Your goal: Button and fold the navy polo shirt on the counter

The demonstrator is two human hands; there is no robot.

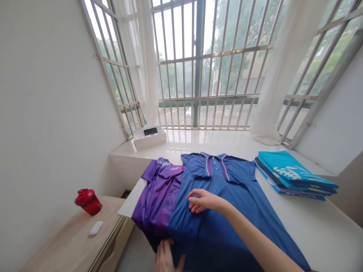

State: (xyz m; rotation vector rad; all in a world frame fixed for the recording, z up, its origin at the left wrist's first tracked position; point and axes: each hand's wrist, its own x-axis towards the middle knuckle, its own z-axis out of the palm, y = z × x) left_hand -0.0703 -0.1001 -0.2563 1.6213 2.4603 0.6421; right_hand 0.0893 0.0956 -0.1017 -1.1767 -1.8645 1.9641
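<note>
Left hand: the left hand (166, 257) sits at the near edge of the shirts, against dark, bunched blue fabric and close to the purple jersey.
Right hand: the right hand (204, 201) rests on the middle of the blue polo shirt, with the bare forearm reaching in from the near right.
Fingers: the right fingers (195, 196) are curled on the blue cloth, and the left fingers (170, 251) press into the folds; I cannot tell whether either hand is gripping.
Shirts: the blue polo shirt (215, 215) lies flat and spread on the white tabletop (306, 230), collar toward the far side, with striped collar and sleeve edges. The purple jersey (160, 192) lies just left of it, touching and partly under its edge.
Right side: a stack of folded shirts (295, 175), teal on top, sits just beside the blue polo.
Far end: a white box (149, 141) holding a black object (150, 131) stands by the barred window (198, 75).
Left, lower: a red shaker bottle (88, 202) and a white oval object (96, 228) rest on a pale wooden cabinet (70, 241).
</note>
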